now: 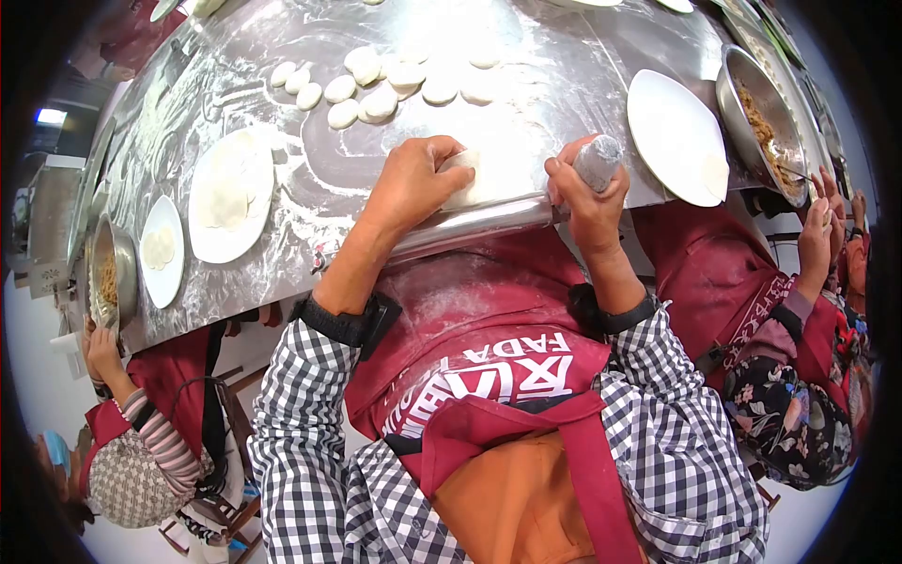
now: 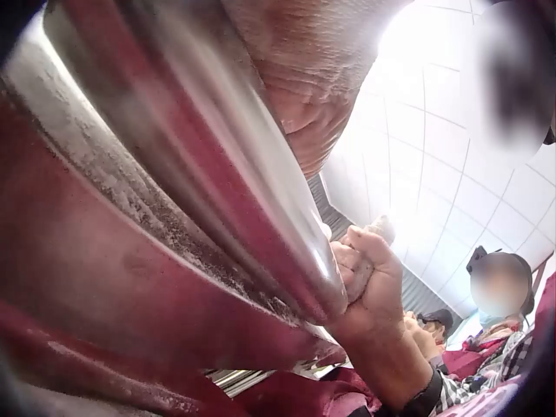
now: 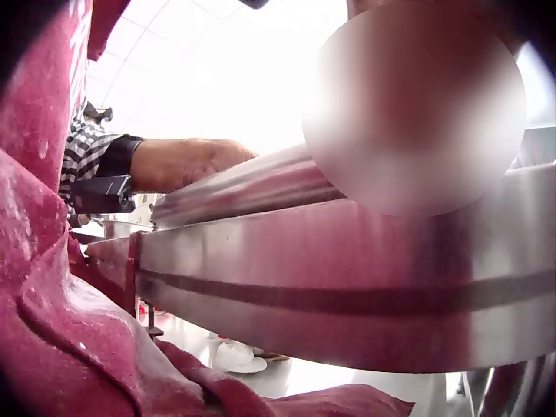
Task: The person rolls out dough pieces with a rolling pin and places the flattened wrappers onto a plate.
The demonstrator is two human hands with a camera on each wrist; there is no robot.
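My left hand (image 1: 418,179) pinches the near edge of a flat dough wrapper (image 1: 462,193) on the floured steel table (image 1: 329,155). To its right, my right hand (image 1: 592,202) grips a flour-dusted rolling pin (image 1: 599,164), whose rounded grey end sticks out above the fist. A shiny steel cylinder (image 1: 489,218) lies along the table's front edge, beneath both wrists. In the left wrist view the right fist (image 2: 373,278) is beside the cylinder's far end. Blur hides the right hand in the right wrist view, where the left forearm (image 3: 187,165) shows above the cylinder (image 3: 252,187).
Several dough rounds (image 1: 379,101) lie farther back. White plates stand left (image 1: 211,240) and right (image 1: 676,136), with a smaller plate (image 1: 162,277) farther left. Steel bowls of filling sit at both ends (image 1: 103,282), (image 1: 766,103). Other people's hands work there (image 1: 817,230).
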